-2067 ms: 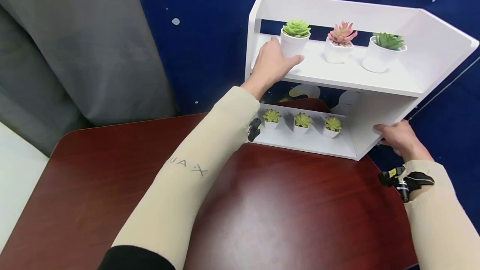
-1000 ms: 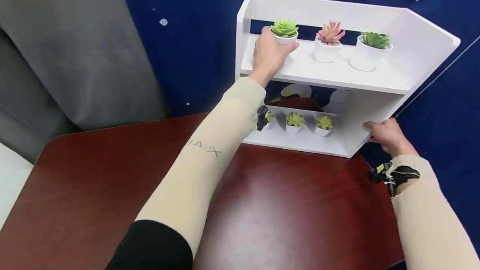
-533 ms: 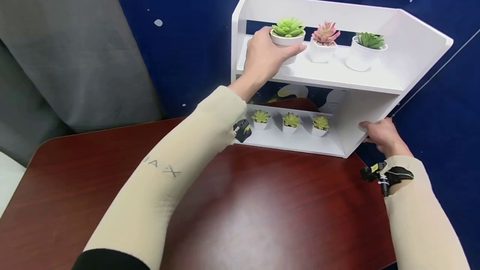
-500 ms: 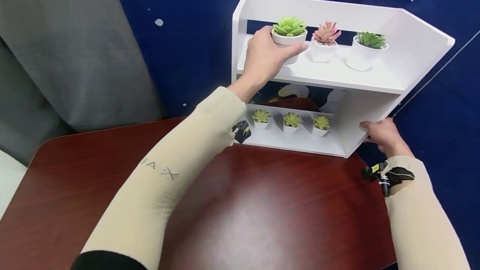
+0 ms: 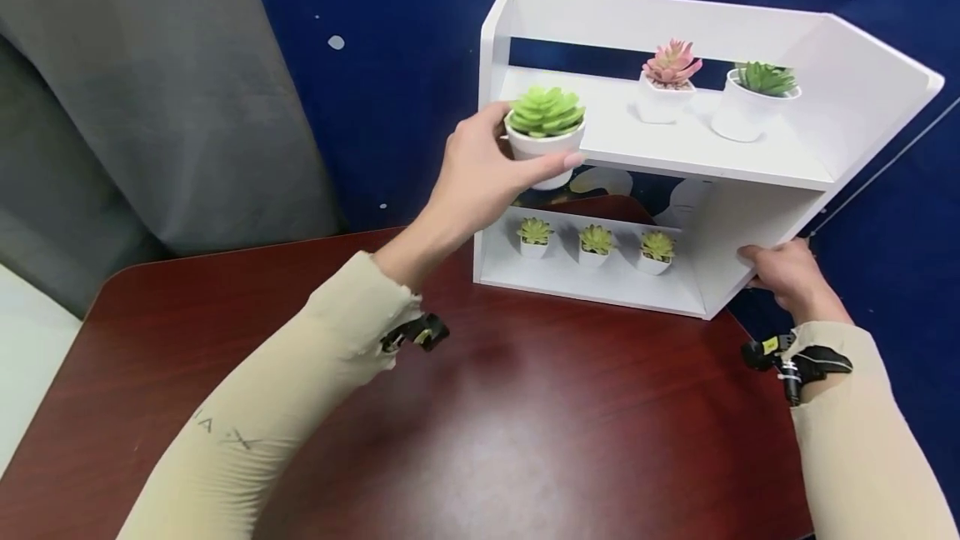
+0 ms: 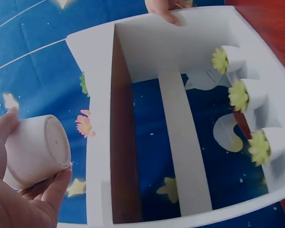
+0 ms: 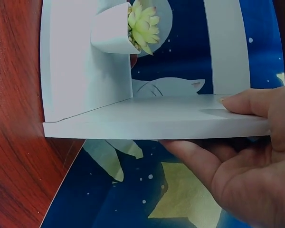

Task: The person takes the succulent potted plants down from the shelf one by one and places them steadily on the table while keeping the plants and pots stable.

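My left hand [image 5: 474, 165] grips a bright green succulent in a round white pot [image 5: 546, 144], held in front of the white shelf's upper board. The left wrist view shows the pot's base [image 6: 57, 141] between thumb and fingers, clear of the board. At the shelf's right side, my right hand [image 5: 791, 275] pinches the side panel [image 7: 156, 128], thumb on the inner face and fingers on the outer. On the upper board stand a pink succulent [image 5: 670, 82] and a dark green succulent [image 5: 756, 102], both in white pots.
Several small potted succulents, among them a middle one [image 5: 596, 245], line the shelf's lower board [image 5: 525, 277]. The shelf [image 5: 660, 169] stands on a dark red wooden table [image 5: 480, 423]. Behind it hangs a blue starry cloth [image 5: 390, 90], with a grey curtain [image 5: 165, 107] on the left.
My left hand has taken hold of the bright green potted succulent and brought it off the upper board, toward me and down to the left. The right hand keeps its grip on the side panel.
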`<state>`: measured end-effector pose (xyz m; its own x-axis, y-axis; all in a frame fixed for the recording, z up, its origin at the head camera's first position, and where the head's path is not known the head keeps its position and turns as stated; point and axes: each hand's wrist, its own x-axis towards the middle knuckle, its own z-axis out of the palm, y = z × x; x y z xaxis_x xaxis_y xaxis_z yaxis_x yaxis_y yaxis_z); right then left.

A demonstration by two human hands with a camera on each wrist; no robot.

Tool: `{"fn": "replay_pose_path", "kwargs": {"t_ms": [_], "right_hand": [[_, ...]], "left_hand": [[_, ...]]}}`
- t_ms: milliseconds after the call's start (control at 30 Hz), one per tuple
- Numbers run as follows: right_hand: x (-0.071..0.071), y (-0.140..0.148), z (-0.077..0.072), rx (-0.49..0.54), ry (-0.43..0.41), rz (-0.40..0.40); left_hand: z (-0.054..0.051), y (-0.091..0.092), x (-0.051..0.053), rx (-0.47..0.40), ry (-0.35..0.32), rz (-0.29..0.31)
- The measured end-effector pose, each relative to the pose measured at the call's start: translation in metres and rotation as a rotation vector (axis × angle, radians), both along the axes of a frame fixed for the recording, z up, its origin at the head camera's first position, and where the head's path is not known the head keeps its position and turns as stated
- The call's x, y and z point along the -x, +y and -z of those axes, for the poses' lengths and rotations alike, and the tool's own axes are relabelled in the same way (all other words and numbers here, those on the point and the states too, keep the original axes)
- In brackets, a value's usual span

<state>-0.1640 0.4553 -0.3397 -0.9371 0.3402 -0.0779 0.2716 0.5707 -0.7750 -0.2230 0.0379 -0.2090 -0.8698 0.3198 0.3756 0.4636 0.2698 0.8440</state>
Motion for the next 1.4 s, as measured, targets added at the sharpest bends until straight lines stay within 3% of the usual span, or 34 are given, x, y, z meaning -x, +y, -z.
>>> {"fn": "replay_pose_path", "kwargs": {"t_ms": [267,433,600,867,1000,1200,1400], "right_hand": [[-0.006,0.008,0.002,-0.018,-0.016,0.004],[-0.007,0.006,0.001,-0.028,-0.008,0.002],[-0.009,0.008,0.001,-0.020,-0.002,0.017],[-0.006,0.013,0.002,-0.053,-0.007,0.012],[-0.001,0.009,0.004,-0.047,-0.007,0.001],[0.001,0.007,0.005,-0.065,-0.008,-0.003],[0.001,0.005,0.005,-0.042,-0.014,0.005]], "left_hand": [[0.034,-0.036,-0.017,0.035,0.006,0.031],[0.060,-0.066,-0.018,0.038,-0.047,0.013],[0.088,-0.088,-0.006,0.080,-0.144,-0.027],[0.140,-0.121,0.035,0.132,-0.203,-0.088],[0.165,-0.138,0.047,0.150,-0.255,-0.142],[0.189,-0.154,0.057,0.202,-0.278,-0.217],[0.208,-0.163,0.065,0.198,-0.294,-0.259]]}}
